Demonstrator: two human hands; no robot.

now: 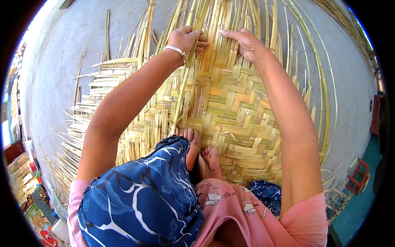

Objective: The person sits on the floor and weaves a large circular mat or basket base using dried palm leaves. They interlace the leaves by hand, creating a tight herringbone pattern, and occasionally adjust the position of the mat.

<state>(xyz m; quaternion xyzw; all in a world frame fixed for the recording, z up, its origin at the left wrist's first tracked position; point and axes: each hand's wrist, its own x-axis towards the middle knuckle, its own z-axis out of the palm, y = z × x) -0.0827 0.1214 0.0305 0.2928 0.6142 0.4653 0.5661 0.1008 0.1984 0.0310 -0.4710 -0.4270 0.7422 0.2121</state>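
A partly woven mat (242,96) of split bamboo strips spreads in front of me, with a zigzag pattern of yellow, green and tan. Near its far edge, loose bamboo strips (224,16) fan away from me. My left hand (187,40), with a pale bangle at the wrist, is closed on some of these strips. A long green strip runs from there back toward my feet. My right hand (247,43) lies to the right with its thumb stretched across the strips. Its other fingers curl down among them and are partly hidden.
My bare feet (192,140) rest on the mat. Strip ends stick out raggedly along its left edge (78,136). Long loose strips (323,86) lie on the grey floor (49,78) at the right. A small red stool-like object (358,177) stands far right; clutter lies lower left.
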